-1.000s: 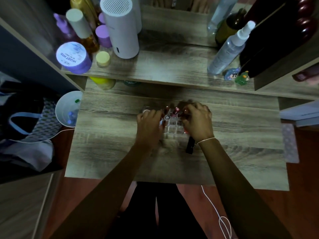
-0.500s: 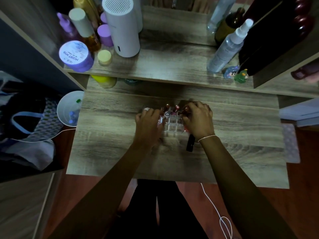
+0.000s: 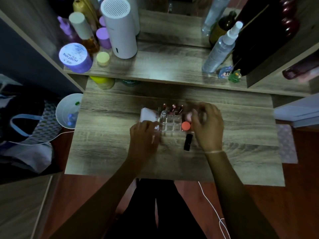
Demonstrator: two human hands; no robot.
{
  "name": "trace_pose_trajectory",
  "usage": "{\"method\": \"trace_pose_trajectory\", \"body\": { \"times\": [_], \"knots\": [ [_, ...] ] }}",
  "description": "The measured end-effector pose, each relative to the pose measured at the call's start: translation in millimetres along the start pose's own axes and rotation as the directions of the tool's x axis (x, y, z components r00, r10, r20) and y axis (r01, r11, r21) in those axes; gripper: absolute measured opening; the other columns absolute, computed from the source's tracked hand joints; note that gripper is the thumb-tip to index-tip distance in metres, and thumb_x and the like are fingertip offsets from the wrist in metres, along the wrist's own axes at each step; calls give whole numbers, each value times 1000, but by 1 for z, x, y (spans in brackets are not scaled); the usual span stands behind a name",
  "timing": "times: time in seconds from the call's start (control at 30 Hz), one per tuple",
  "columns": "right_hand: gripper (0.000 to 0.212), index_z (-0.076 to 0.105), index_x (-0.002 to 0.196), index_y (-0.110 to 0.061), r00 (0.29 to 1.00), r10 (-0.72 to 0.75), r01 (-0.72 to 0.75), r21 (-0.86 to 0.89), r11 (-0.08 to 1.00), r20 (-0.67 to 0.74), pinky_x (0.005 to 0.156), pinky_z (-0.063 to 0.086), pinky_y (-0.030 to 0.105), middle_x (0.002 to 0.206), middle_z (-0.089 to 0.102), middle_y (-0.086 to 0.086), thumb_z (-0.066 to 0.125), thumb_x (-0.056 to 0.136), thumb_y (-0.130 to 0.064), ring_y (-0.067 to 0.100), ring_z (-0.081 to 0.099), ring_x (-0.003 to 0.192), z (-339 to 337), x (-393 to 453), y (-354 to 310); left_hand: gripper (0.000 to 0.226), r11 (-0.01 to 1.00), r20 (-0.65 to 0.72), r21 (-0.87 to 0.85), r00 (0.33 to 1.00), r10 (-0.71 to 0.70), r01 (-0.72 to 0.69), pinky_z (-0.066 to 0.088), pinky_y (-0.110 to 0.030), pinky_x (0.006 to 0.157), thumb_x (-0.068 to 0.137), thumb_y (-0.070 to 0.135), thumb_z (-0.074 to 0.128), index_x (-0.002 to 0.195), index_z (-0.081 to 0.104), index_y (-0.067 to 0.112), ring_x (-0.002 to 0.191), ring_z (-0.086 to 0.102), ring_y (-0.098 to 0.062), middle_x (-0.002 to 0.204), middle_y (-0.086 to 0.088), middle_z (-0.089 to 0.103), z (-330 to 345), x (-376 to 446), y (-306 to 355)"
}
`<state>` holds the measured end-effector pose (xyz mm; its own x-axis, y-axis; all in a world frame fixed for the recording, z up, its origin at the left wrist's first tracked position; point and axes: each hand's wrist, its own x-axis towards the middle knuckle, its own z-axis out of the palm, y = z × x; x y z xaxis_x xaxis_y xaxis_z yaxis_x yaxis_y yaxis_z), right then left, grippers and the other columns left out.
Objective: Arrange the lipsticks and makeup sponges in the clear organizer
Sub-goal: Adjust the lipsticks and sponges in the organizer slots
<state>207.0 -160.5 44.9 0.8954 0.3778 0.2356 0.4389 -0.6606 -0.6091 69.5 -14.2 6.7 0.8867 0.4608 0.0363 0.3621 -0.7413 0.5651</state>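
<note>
Both bare forearms reaching forward toward 12 o'clock, left hand (image 3: 144, 133) palm down with fingers curled, right hand (image 3: 208, 125) raised at 3 o'clock of it, fingers bent, perhaps pinching, blurred.

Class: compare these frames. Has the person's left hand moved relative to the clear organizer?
Yes. The left hand has drawn back toward the person, off the clear organizer, uncovering a white item at its left side.

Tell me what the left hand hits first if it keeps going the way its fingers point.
Likely the clear organizer: the left hand points up and right at its near-left corner, beside the white sponge. Depth is unclear.
</note>
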Motion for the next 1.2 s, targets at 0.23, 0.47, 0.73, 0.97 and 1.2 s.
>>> {"method": "trace_pose_trajectory", "body": {
  "times": [0.23,0.47,0.73,0.97,1.2],
  "knots": [
    [7,58,78,-12,910,413,-411,56,910,-32,67,50,38,78,64,9,64,82,-14,29,61,72,11,-81,31,32,956,106,53,954,280,-287,39,-47,101,87,26,58,116,52,16,118,49,-28,125,-12,58,36,-46,-25],
    [38,59,91,-7,870,456,-447,-91,890,187,71,44,33,93,64,15,77,75,-36,30,59,89,40,-87,33,53,941,307,184,926,218,-283,31,-56,109,91,39,45,134,47,10,135,38,-33,143,-16,46,52,-63,-45],
    [24,59,89,-11,840,502,-500,-63,864,206,68,42,29,92,66,11,74,74,-21,29,61,84,48,-94,27,61,929,357,254,918,169,-270,25,-54,113,94,45,37,144,31,11,140,30,-32,150,-15,37,54,-61,-51],
    [26,50,75,-17,886,413,-442,112,890,213,60,40,23,72,64,5,76,73,-19,19,60,67,42,-93,6,61,930,332,248,926,179,-269,21,-52,115,95,46,33,146,26,13,144,21,-28,154,-13,30,60,-62,-57],
    [23,56,79,-16,949,289,-308,172,936,126,59,40,12,69,62,-4,78,75,-23,8,58,63,50,-56,-22,60,946,253,200,946,202,-255,19,-53,114,94,42,36,144,29,11,144,18,-29,154,-17,28,60,-58,-61]
  ]
}}
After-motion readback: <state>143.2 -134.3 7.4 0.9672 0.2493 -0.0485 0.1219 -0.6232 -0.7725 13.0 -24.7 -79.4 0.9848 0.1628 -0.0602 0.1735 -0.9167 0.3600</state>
